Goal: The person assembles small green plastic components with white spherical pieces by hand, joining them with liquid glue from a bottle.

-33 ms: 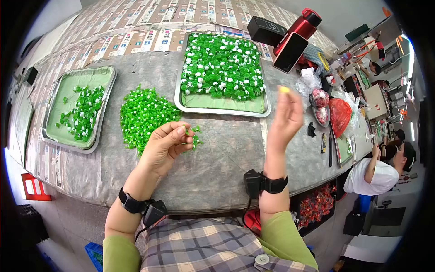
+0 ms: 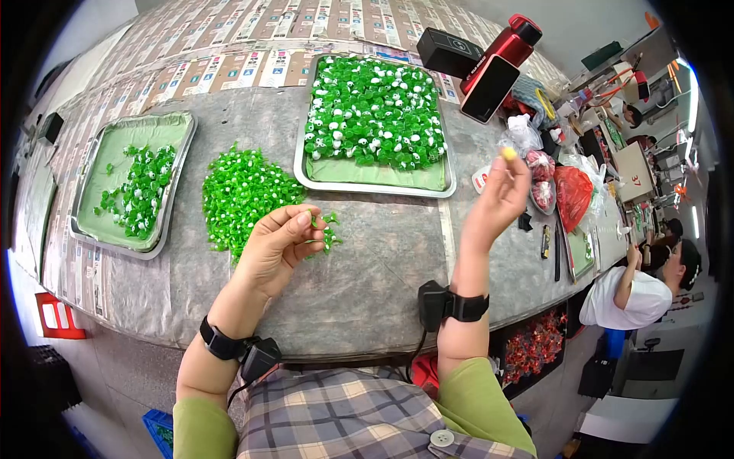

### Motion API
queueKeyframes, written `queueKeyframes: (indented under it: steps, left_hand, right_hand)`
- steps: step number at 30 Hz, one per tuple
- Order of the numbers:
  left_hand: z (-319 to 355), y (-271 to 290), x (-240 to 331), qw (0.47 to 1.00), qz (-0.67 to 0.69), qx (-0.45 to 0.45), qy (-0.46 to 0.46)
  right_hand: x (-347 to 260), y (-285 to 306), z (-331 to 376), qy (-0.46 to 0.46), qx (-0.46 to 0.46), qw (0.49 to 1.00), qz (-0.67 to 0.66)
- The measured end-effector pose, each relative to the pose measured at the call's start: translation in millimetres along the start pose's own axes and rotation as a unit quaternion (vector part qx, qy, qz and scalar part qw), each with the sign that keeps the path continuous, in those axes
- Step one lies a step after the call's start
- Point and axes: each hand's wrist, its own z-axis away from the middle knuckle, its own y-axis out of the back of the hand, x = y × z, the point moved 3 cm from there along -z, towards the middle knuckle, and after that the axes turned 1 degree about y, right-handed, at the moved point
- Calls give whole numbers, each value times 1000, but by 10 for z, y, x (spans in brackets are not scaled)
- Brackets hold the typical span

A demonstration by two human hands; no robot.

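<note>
My left hand (image 2: 279,249) pinches a small green plastic piece (image 2: 314,220) between thumb and forefinger, above the grey-covered table. Behind it lies a heap of small green pieces with white parts (image 2: 248,191), with a few strays beside the fingertips. My right hand (image 2: 498,200) is raised on the right, fingers loosely bent and apart, with nothing visible in the palm. One of its fingertips carries a yellow cover (image 2: 508,154). Past the heap stands a metal tray (image 2: 382,188) full of green and white pieces. A second tray (image 2: 115,138), on the left, holds fewer.
At the back right are a black box (image 2: 447,50), a red bottle (image 2: 523,34) and a phone (image 2: 489,88). Plastic bags, one of them red (image 2: 573,197), crowd the right side near a marker pen (image 2: 546,242). Another person (image 2: 631,297) sits farther right.
My right hand has moved to the right, toward the bags, uncovering a round white thing with red on it. My left hand keeps its place and its pinch.
</note>
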Motion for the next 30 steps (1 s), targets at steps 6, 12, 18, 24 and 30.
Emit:
queueKeyframes:
  steps: [6, 12, 18, 24, 30]
  left_hand:
    - [-6, 18, 11, 1000, 7, 1, -19]
    - [14, -29, 20, 999, -28, 40, -8]
    - [22, 19, 25, 1000, -14, 3, -11]
    - [25, 1, 39, 1000, 1, 10, -9]
    - [19, 7, 34, 1000, -5, 3, -15]
  right_hand:
    - [903, 489, -173, -67, 49, 976, 203]
    - [1383, 549, -120, -149, -151, 949, 233]
    - [221, 48, -109, -141, -113, 981, -68]
    - [-367, -163, 199, -79, -188, 964, -171]
    - [-669, -308, 388, -23, -208, 957, -203]
